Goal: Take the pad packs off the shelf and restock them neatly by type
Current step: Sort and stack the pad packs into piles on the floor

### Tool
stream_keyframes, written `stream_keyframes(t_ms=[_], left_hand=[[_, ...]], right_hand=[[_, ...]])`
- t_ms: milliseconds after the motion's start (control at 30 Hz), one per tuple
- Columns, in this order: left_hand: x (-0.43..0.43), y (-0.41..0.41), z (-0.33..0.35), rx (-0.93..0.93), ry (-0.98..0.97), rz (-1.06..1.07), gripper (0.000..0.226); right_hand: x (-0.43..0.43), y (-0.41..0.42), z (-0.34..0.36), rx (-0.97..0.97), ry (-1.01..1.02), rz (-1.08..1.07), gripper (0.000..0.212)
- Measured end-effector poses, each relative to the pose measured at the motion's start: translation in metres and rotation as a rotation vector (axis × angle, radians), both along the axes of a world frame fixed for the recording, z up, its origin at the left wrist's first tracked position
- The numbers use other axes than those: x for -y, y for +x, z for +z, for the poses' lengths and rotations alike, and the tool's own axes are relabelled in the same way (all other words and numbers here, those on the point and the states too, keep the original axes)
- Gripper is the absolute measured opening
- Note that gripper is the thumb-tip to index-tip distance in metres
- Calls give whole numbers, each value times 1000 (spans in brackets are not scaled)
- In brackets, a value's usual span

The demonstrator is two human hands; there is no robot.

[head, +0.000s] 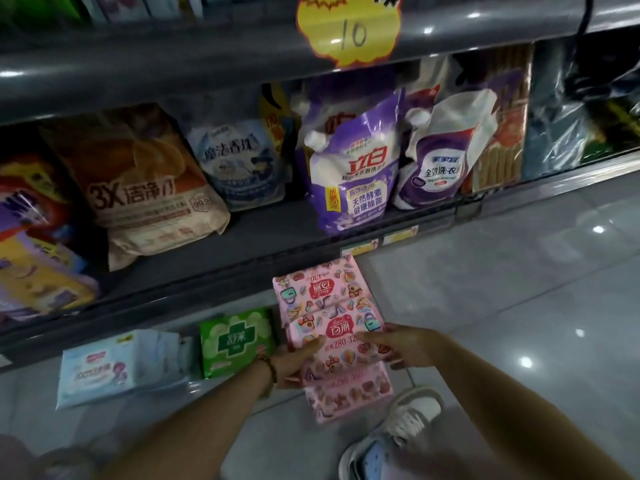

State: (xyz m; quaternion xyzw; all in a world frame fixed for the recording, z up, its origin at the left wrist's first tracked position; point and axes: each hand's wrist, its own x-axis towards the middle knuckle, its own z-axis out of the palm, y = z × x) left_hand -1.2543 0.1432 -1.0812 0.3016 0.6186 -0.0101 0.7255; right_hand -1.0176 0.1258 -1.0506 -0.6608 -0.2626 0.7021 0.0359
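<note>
Thumbs on top, the left grip (298, 362) and right grip (403, 348) each clasp one end of a pink pad pack (337, 336). It is held just above other pink packs (349, 398) lying on the floor (519, 306) below the shelf (242, 237). Detergent bags (353, 181) fill the shelf, far. Left of the pink packs lie a pale blue pack (104, 372) and a smaller green pack (235, 341). A shoe (412, 417) sits near right.

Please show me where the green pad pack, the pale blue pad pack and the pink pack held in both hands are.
green pad pack (237, 342): head view, its cross emblem.
pale blue pad pack (114, 370): head view, its front face.
pink pack (338, 332): head view, its red logo.
</note>
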Motion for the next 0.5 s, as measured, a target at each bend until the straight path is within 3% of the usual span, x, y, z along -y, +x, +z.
stream_keyframes(t_ms=[67,200,267,433,500], left_hand=[[-1,-3,-7,-29,25,25,48],[0,-7,-16,-39,63,37,48],[2,-6,-16,-32,77,61,49],[-4,-11,5,-51,199,113,68],[-11,-13,26,-87,350,86,67]], right_hand=[[1,-4,-14,-5,8,-35,82],[6,-7,-24,-40,2,-78,62],[5,-6,-26,-7,0,-60,66],[-6,-2,-9,166,118,36,86],[-12,-5,16,323,258,178,78]])
